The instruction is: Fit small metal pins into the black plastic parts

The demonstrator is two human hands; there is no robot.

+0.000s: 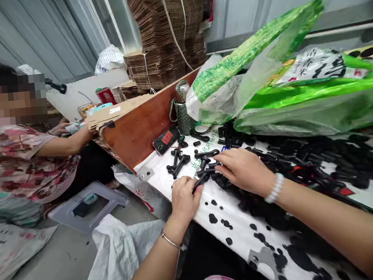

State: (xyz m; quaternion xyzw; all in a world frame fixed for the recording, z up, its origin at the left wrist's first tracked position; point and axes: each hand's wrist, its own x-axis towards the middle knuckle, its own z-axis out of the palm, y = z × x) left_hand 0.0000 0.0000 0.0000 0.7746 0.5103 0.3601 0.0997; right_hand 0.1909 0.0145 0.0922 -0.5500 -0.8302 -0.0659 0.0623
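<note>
Heaped black parts (305,158), shapes probably indistinct

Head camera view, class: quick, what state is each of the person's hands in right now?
Left hand: closed on a black plastic part.
Right hand: resting on black plastic parts; grip cannot be told.

Left hand (185,199) and right hand (244,172) low at frame centre, near each other
Left fingers (190,187) curl downward, knuckles up; right fingers (224,160) stretch toward frame left; left forearm (152,273) and right forearm (331,223) rise from the lower edge.
</note>
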